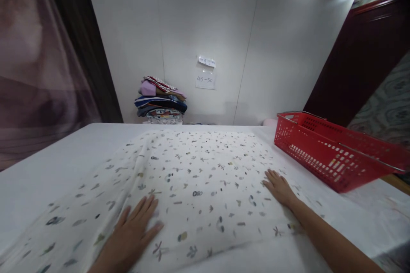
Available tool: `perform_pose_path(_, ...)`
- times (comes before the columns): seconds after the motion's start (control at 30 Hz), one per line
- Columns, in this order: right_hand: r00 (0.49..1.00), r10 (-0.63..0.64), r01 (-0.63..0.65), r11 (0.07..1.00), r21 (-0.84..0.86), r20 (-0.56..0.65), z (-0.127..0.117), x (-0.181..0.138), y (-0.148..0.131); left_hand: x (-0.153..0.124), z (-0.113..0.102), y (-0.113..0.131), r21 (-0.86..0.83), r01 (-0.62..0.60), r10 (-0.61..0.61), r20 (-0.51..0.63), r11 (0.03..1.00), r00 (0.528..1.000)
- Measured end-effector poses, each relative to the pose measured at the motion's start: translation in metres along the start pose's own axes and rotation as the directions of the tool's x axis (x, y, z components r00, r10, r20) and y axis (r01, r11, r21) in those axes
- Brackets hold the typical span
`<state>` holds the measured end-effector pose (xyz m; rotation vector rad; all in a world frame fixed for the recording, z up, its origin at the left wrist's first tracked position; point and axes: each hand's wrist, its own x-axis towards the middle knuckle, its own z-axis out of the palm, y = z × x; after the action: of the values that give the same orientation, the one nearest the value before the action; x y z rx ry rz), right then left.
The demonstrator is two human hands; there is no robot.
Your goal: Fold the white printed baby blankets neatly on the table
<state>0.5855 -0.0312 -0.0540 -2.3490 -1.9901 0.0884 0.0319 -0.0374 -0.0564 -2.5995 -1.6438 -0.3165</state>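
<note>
Gently now: left hand (132, 232) and right hand (279, 187) flat in the lower half of the frame, fingers spread and loose, gripping nothing, palms down on the printed cloth (192, 166) spread over the white table (48, 166). Best to press evenly and sweep outward from the centre toward the long ridge left of middle, probably a fold, though hard to tell from this angle. Steer clear of the red basket (307, 153) at right. Leave the stack of clothes (162, 102) by the wall, upper centre.

You're in a garment-folding workroom: a white leaf-printed cloth (205, 166) spread on the white counter (48, 166), a stack of folded colourful garments (162, 101), and a red perforated plastic basket (336, 153).
</note>
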Motion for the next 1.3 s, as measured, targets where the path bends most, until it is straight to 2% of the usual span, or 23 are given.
perform_pose_path(0.1, 0.999, 0.023, -0.023, 1.0, -0.003, 0.037, -0.001, 0.0, 0.003, -0.002, -0.002, 0.0, 0.022, -0.009, 0.008, 0.016, 1.0, 1.0)
perform_pose_path(0.2, 0.999, 0.022, -0.022, 1.0, 0.003, 0.029, -0.012, 0.012, -0.01, -0.004, 0.002, -0.002, 0.051, -0.04, 0.04, 0.0, 0.998, 0.999)
perform_pose_path(0.33, 0.994, -0.097, 0.098, 0.995, 0.018, -0.042, -0.026, 0.052, -0.045, -0.007, 0.01, -0.008, 0.078, -0.076, 0.078, -0.023, 0.994, 0.997)
perform_pose_path(0.43, 0.99, -0.139, 0.138, 0.99, 0.026, 0.003, -0.025, 0.082, -0.06, -0.01, 0.015, -0.014, 0.093, -0.07, 0.074, -0.045, 0.993, 0.996)
perform_pose_path(0.53, 0.993, -0.091, 0.09, 0.996, 0.018, 0.077, -0.016, 0.097, -0.054, -0.016, 0.019, -0.02, 0.116, -0.042, 0.048, -0.05, 0.992, 0.998)
perform_pose_path(0.73, 0.99, -0.075, 0.068, 0.996, 0.063, 0.115, -0.006, 0.105, -0.04, -0.023, 0.019, -0.031, 0.115, -0.03, 0.031, -0.007, 0.993, 1.0)
perform_pose_path(0.9, 0.997, -0.064, 0.058, 0.986, 0.157, 0.033, -0.013, 0.132, -0.053, 0.01, 0.007, -0.026, 0.119, -0.081, 0.087, -0.045, 0.99, 0.995)
perform_pose_path(1.0, 0.998, -0.059, 0.057, 0.986, 0.156, 0.005, -0.016, 0.154, -0.056, 0.028, 0.006, -0.016, 0.155, -0.04, 0.054, -0.086, 0.987, 0.995)
perform_pose_path(1.13, 0.999, -0.037, 0.035, 0.992, 0.119, 0.008, -0.019, 0.186, -0.041, 0.025, 0.019, -0.016, 0.169, -0.026, 0.039, -0.077, 0.985, 0.996)
perform_pose_path(1.3, 1.0, -0.012, 0.011, 0.998, 0.054, 0.025, -0.016, 0.225, -0.022, 0.013, 0.04, -0.034, 0.17, -0.021, 0.038, -0.096, 0.985, 0.995)
